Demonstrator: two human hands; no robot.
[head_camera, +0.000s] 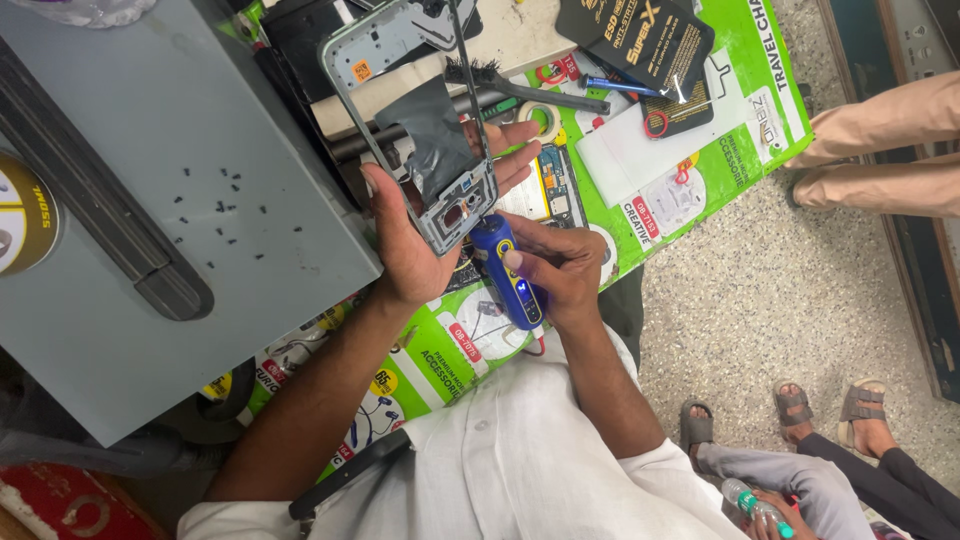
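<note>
White sleeves fill the bottom of the view, with both forearms reaching up from them. A blue electric screwdriver (508, 272) is gripped in the right hand (560, 268), fingers wrapped round its barrel; its long axis runs from lower right to upper left, tip pointed up into the lower end of a phone frame (420, 120). That frame is held in the left hand (415, 235), thumb on its left edge and fingers curled behind it on the right. The frame's long axis rises away from the left hand, tilted slightly left, and its top corner is cut off by the picture edge. A dark sheet (432, 140) covers its middle. The screwdriver tip is hidden against the frame. Left of the left hand lies a grey tray (150, 120) dotted with small screws (225, 205). Under both hands the counter is covered by green packaging (700, 180).
</note>
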